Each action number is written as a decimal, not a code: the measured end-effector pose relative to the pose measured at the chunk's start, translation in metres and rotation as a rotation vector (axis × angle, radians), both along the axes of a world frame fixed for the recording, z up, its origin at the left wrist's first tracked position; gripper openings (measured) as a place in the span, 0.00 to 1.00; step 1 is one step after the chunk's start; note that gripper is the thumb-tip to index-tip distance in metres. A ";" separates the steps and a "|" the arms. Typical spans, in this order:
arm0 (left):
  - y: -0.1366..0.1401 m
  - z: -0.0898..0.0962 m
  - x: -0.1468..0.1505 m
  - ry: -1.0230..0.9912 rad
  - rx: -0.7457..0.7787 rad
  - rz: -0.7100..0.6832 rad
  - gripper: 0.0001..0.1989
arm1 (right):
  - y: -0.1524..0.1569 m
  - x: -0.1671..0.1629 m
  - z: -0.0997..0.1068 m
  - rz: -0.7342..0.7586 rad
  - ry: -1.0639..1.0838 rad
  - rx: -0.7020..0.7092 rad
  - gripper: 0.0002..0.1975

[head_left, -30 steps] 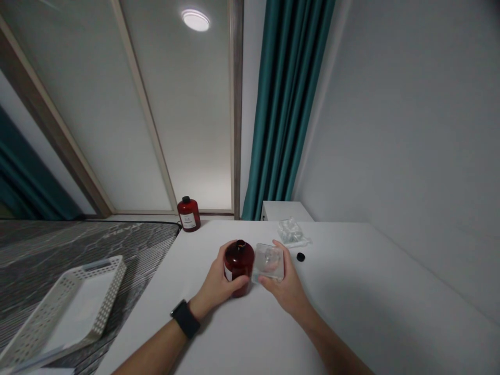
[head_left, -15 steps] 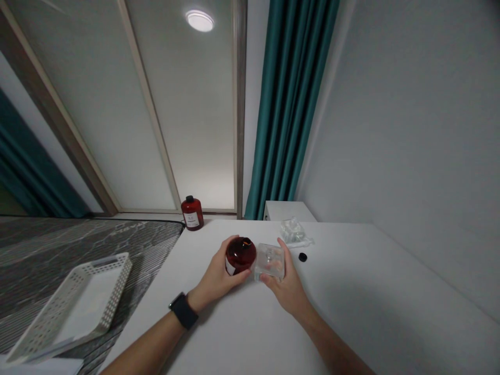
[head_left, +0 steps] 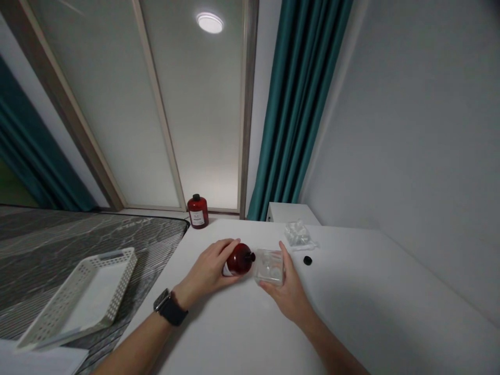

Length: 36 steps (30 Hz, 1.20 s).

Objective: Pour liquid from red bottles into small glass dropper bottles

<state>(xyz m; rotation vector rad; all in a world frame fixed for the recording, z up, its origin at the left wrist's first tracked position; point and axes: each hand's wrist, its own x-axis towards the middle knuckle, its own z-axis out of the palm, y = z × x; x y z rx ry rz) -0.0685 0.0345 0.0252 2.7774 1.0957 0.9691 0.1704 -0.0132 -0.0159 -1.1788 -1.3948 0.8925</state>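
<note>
My left hand point(head_left: 214, 264), with a dark watch on its wrist, is closed around a dark red bottle point(head_left: 239, 260). The bottle is tipped to the right, its uncapped neck pointing at a clear square container point(head_left: 269, 266). Fingers and thumb of my right hand point(head_left: 288, 289) grip that container along its right side. Whether any liquid leaves the bottle cannot be made out. A small black cap point(head_left: 308, 260) lies on the white table point(head_left: 242, 333) just right of my right hand.
Crumpled clear plastic point(head_left: 298, 234) lies behind the cap. A second red bottle point(head_left: 198, 212), capped and labelled, stands at the table's far left corner. Left of the table, a white perforated basket point(head_left: 84, 294) sits lower down. A white cabinet point(head_left: 292, 213) stands beyond the far edge.
My left hand has tilted the bottle over so that its neck now points right towards the container. My right hand still grips the container. The view has shifted slightly.
</note>
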 end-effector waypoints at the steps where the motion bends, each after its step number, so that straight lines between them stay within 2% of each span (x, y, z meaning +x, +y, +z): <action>1: -0.001 -0.002 0.000 0.002 0.002 -0.002 0.36 | 0.000 0.001 0.000 -0.012 -0.044 0.011 0.52; 9: -0.008 -0.006 -0.002 -0.013 -0.055 -0.006 0.38 | -0.003 0.004 0.005 -0.037 -0.323 0.141 0.51; 22: -0.013 -0.001 0.001 0.093 -0.091 -0.010 0.37 | -0.002 0.007 0.003 0.015 -0.440 0.187 0.49; 36: -0.015 -0.003 0.001 0.039 -0.076 -0.017 0.35 | -0.004 0.012 0.011 0.039 -0.521 0.265 0.50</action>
